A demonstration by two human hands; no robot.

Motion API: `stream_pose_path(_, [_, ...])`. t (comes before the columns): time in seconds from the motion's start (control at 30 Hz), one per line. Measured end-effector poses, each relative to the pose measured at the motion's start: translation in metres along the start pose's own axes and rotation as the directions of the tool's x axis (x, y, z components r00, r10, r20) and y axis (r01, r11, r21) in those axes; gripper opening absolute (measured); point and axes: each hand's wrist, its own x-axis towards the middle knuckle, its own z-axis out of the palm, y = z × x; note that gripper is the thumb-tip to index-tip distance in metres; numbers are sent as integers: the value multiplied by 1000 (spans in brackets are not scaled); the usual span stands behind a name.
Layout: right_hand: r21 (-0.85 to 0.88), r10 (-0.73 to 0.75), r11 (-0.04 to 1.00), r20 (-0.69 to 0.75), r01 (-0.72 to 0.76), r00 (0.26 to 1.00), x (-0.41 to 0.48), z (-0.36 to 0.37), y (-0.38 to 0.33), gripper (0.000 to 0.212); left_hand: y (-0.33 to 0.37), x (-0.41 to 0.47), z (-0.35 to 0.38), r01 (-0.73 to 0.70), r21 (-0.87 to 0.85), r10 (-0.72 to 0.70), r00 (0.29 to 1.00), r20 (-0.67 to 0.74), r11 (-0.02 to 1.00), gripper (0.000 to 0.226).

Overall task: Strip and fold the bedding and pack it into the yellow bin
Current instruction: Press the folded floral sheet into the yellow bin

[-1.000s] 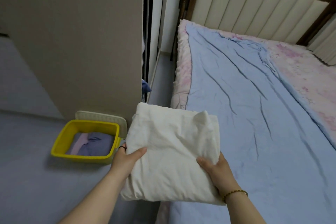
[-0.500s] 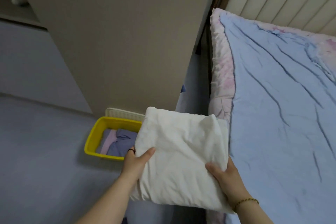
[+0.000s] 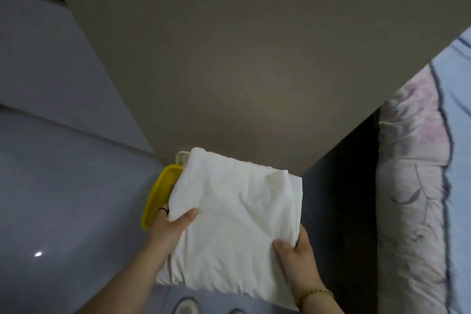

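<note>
Left hand: is gripping the left edge of the folded white bedding. The thumb is lying flat on top, and the other fingers are curling underneath, mostly hidden. One finger is wearing a thin dark ring.
Right hand: is clamping the bundle's near right corner. The thumb is pressing on top, and the fingers are wrapping the edge, bunching the cloth into small creases. The wrist is wearing a beaded gold bracelet.
Bedding: is being held between both hands as a thick, soft, roughly square pad of matte, wrinkled fabric, with loose layered edges showing beyond the right fingers.
Yellow bin: is sitting on the floor just beyond the left fingers. Its smooth plastic rim with rounded corners is peeking out from under the bundle, and its inside is covered.
Pale ribbed panel: is leaning behind the bin, past the bundle's far corner.
Cabinet side: is rising flat, beige and matte beyond both hands.
Floor: is spreading glossy and grey left of the left hand.
Quilted pink mattress pad: is lying well right of the right fingers, puffy and floral-printed, with a blue sheet over it.
</note>
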Motion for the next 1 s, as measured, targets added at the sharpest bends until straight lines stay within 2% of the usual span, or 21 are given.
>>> stream_pose_path(0.17, [-1, -35, 999, 73, 35, 997, 87, 73, 78, 52, -73, 93, 7, -1, 94, 12, 994, -110, 996, 44])
stream_pose_path(0.27, [49, -57, 997, 71, 54, 996, 140, 114, 128, 59, -123, 145, 13, -38, 118, 51, 993, -109, 992, 44])
stream_pose_path(0.4, [94, -151, 985, 63, 145, 986, 203, 155, 176, 53, -180, 207, 24, -55, 143, 73, 990, -122, 988, 50])
stream_pose_path(0.53, [89, -200, 977, 67, 193, 978, 255, 186, 210, 53, -212, 250, 34, -115, 133, 140, 970, -198, 984, 48])
stream_pose_path(0.7, [78, -163, 984, 28, 161, 986, 289, 208, 230, 49, -234, 285, 42, -178, 167, 214, 950, -228, 970, 42])
stream_pose_path(0.8, [14, -122, 992, 70, 122, 990, 293, 211, 233, 53, -249, 299, 44, -105, 195, 146, 967, -208, 975, 44])
stream_pose_path(0.9, [-84, -45, 995, 89, 53, 995, 293, 208, 237, 69, -255, 306, 44, -105, 301, 144, 983, -111, 948, 56])
stream_pose_path(0.97, [-186, -20, 982, 43, 27, 999, 291, 206, 237, 80, -256, 310, 47, -131, 429, 173, 983, -62, 894, 70])
stream_pose_path(1.0, [-294, -42, 955, 6, 42, 999, 292, 208, 241, 83, -256, 312, 50, -152, 534, 212, 976, -52, 832, 75])
